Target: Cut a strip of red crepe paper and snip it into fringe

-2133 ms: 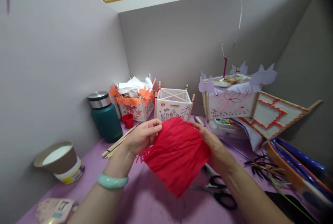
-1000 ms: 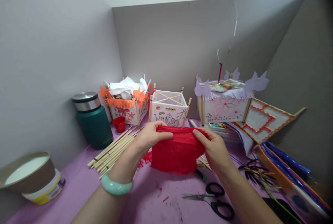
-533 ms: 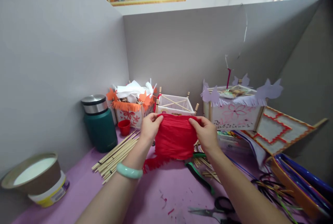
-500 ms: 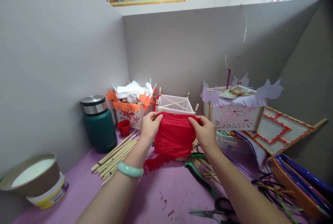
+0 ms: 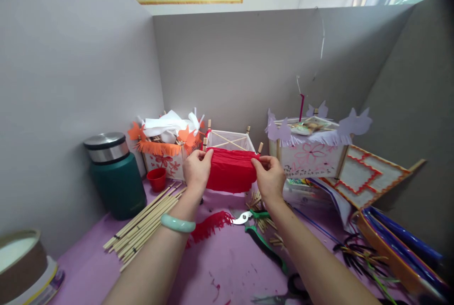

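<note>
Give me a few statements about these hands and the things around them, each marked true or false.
1. The left hand and right hand both hold the red sheet. True.
2. The pale green bracelet is on the right arm. False: the bracelet is on the left arm.
3. The red cup stands beside the teal bottle. True.
4. The green-handled cutters are in the right hand. False: the cutters lie on the purple table.

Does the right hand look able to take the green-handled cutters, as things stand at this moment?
Probably yes, if the right hand first lets go of the red sheet, whose upper edge it pinches. The green-handled cutters lie nearby on the purple table, with nothing seen on top of them.
</note>
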`<state>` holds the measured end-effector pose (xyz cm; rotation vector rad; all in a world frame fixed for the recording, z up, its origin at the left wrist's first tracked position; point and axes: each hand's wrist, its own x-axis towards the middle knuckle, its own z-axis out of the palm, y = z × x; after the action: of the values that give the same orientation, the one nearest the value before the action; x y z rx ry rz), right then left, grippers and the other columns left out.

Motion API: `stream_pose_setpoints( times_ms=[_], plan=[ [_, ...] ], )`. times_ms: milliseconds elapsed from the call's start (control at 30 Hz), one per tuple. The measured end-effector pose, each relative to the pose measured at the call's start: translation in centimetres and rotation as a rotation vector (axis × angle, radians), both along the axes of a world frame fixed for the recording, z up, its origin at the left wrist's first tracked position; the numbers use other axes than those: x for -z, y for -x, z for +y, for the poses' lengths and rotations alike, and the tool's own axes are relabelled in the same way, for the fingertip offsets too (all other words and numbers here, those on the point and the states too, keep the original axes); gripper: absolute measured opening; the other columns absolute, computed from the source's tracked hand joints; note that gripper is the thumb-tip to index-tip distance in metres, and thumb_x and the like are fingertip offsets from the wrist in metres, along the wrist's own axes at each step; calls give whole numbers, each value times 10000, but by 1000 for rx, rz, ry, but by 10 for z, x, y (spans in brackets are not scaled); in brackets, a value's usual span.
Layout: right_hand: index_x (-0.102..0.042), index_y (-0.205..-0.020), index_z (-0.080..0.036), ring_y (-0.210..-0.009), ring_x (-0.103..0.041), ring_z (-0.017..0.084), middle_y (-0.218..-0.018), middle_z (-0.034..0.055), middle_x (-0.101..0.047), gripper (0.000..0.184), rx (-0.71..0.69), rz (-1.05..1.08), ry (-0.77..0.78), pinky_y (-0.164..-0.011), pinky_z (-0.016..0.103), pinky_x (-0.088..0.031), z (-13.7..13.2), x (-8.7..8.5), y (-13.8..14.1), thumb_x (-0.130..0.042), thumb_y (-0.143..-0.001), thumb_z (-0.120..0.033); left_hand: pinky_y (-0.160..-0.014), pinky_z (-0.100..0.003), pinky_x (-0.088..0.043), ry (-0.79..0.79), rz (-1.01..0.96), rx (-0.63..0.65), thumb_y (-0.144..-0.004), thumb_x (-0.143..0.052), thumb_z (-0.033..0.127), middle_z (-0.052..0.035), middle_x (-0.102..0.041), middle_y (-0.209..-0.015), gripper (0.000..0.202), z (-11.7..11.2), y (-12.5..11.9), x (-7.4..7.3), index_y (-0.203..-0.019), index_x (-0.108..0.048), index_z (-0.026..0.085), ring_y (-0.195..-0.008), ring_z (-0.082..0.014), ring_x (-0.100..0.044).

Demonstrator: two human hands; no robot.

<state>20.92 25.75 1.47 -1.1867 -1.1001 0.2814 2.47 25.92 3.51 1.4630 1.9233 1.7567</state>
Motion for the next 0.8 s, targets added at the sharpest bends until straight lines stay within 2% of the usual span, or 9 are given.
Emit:
stream_pose_setpoints(
  times_ms=[400, 533, 800],
  plan=[
    [-592, -690, -182, -586, -530, 167, -646, 30, -624, 308, 76, -69, 9, -612, 290, -404, 3, 2, -1, -640, -711, -485, -627, -267, -383, 19, 13, -16, -748, -580, 498, -31, -663, -667, 329, 2, 2, 0, -659, -653, 190, -638, -175, -573],
    [-591, -695, -186, -586, -530, 163, -637, 18, -613, 275, 76, -86, -8, -612, 285, -403, 2, 0, 0, -635, -726, -456, -637, -271, -386, 47, 14, -16, -736, -588, 513, -24, -648, -637, 340, 2, 2, -2, -664, -663, 190, -641, -179, -571],
    [-598, -696, -188, -596, -553, 169, -641, 21, -623, 240, 95, -87, 14, -611, 284, -409, 0, 1, -1, -629, -742, -421, -622, -263, -383, -7, -24, -16, -728, -604, 499, -19, -649, -642, 319, 4, 2, 2, -670, -660, 191, -636, -172, -570]
  ],
)
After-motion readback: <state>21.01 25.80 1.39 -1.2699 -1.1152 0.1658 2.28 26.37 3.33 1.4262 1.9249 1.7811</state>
